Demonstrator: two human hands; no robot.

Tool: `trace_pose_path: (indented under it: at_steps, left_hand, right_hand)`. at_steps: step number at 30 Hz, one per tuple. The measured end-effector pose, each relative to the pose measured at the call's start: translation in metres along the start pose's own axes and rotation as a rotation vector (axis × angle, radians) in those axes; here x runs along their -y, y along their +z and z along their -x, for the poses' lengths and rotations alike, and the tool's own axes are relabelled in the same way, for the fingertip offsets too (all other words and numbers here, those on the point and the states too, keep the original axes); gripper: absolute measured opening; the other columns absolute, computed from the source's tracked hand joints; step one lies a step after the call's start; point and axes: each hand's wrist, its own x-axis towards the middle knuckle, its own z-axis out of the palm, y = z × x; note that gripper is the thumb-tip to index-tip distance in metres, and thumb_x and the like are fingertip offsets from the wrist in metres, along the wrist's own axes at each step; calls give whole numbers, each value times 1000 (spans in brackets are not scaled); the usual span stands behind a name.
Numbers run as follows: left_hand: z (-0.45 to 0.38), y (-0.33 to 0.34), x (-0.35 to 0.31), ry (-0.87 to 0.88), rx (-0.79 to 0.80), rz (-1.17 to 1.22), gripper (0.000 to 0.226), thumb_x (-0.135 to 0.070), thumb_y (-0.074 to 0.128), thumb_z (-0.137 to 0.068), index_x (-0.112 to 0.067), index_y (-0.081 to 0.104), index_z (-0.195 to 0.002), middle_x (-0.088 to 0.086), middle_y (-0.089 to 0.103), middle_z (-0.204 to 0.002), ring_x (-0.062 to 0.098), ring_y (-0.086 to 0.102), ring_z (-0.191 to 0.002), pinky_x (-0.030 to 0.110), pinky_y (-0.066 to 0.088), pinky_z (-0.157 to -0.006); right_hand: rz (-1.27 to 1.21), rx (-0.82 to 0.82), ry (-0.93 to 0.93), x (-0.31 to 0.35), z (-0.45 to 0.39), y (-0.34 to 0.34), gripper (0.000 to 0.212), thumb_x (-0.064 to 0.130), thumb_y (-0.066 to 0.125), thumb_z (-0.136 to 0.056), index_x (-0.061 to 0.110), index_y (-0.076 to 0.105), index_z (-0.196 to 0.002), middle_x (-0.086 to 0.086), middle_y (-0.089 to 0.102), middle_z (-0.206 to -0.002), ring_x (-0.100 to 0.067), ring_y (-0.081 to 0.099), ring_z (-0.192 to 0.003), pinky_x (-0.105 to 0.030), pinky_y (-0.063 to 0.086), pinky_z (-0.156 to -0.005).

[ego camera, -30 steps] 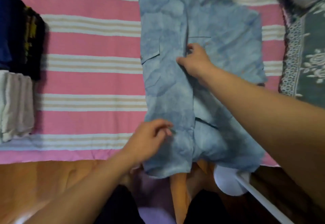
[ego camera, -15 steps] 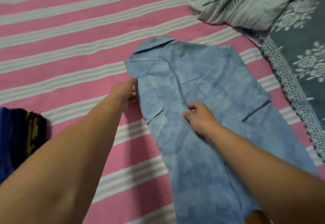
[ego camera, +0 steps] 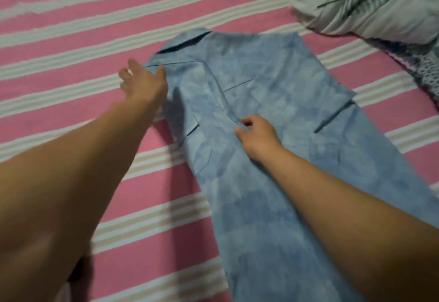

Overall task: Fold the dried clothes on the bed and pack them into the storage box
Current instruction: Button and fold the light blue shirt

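A light blue denim-look shirt (ego camera: pixel 273 111) lies flat on the bed, collar at the far end, its left side folded in over the middle. My left hand (ego camera: pixel 142 83) hovers with spread fingers at the shirt's far left shoulder, thumb over the cloth edge, holding nothing. My right hand (ego camera: pixel 257 135) rests on the middle of the shirt, fingertips curled onto the folded edge and pressing it down. The storage box is out of view.
The bed sheet (ego camera: pixel 71 40) is pink with white and beige stripes. A crumpled pale green-striped pillow or quilt (ego camera: pixel 368 2) lies at the far right, with a grey lace-edged floral cloth (ego camera: pixel 427 69) below it.
The view has tilted further up the bed, so the dark folded pile at the left is gone. My left hand lifted from the shirt's left edge and opened near the shoulder. The right hand stays put.
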Motion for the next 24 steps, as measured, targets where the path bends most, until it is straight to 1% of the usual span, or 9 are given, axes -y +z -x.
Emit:
trace_pose_path:
  at_steps: [2, 5, 8, 11, 14, 16, 18, 22, 24]
  left_hand:
    - [56, 14, 10, 370, -19, -233, 72, -50, 49, -100, -12, 30, -158, 21, 20, -164, 42, 24, -149, 48, 21, -122]
    - [138, 35, 33, 863, 150, -425, 65, -56, 35, -101, -25, 33, -157, 15, 19, -167, 38, 14, -154, 52, 15, -123]
    - [150, 61, 47, 769, 397, -594, 65, -61, 21, -102, -37, 10, -161, 6, 2, -171, 28, -3, -157, 48, 0, -126]
    - [136, 76, 48, 712, 477, -589, 67, -63, 19, -102, -40, -2, -161, 3, -10, -170, 25, -12, -156, 46, -6, -125]
    - [139, 69, 37, 709, 505, -623, 68, -64, 20, -102, -38, 0, -161, 6, -9, -170, 28, -12, -156, 49, -6, -125]
    - [160, 54, 35, 692, 429, -628, 67, -63, 22, -101, -37, 7, -161, 8, -4, -171, 31, -10, -156, 52, -6, -125]
    - [199, 45, 45, 679, 399, -600, 66, -63, 22, -101, -37, 13, -161, 8, -1, -170, 33, -8, -156, 53, -5, -124]
    - [254, 53, 81, 744, 421, -732, 71, -68, 12, -100, -34, 9, -162, 9, -1, -170, 36, -6, -156, 59, -1, -123]
    - [247, 62, 81, 714, 405, -772, 71, -69, 9, -99, -35, 4, -162, 9, -5, -170, 36, -8, -155, 60, -3, -122]
  right_hand:
    - [-17, -29, -6, -12, 10, 0, 35, 37, 65, -93, 22, 63, -124, -2, 68, -119, -22, 63, -111, -28, 44, -88]
    - [-29, -113, -55, -40, 53, -15, 44, 34, 68, -91, 20, 57, -131, 0, 67, -113, -22, 65, -105, -36, 50, -95]
    - [-29, -80, -4, -86, 119, -37, 42, 37, 69, -90, 25, 57, -128, 11, 65, -95, -17, 66, -86, -42, 54, -87]
    - [-41, 8, 148, -127, 185, -52, 36, 63, 68, -79, 41, 60, -107, 16, 70, -87, -3, 67, -83, -27, 53, -78]
    - [97, 185, 282, -169, 230, -62, 23, 35, 76, -86, 23, 66, -103, 7, 70, -91, -15, 67, -88, -19, 45, -74]
    - [140, 204, 281, -185, 245, -72, 19, 37, 73, -88, 20, 69, -96, 5, 70, -86, -15, 67, -84, -12, 43, -68]
    - [120, 188, 303, -193, 255, -82, 19, 45, 70, -83, 27, 65, -83, 9, 68, -80, -13, 65, -77, -18, 43, -67]
    - [151, 174, 252, -202, 254, -85, 15, 29, 74, -86, 25, 60, -81, 8, 63, -78, -15, 60, -77, -24, 38, -71]
    - [116, 142, 312, -205, 248, -81, 17, 18, 75, -86, 23, 61, -78, 7, 66, -74, -17, 63, -75, -32, 48, -73]
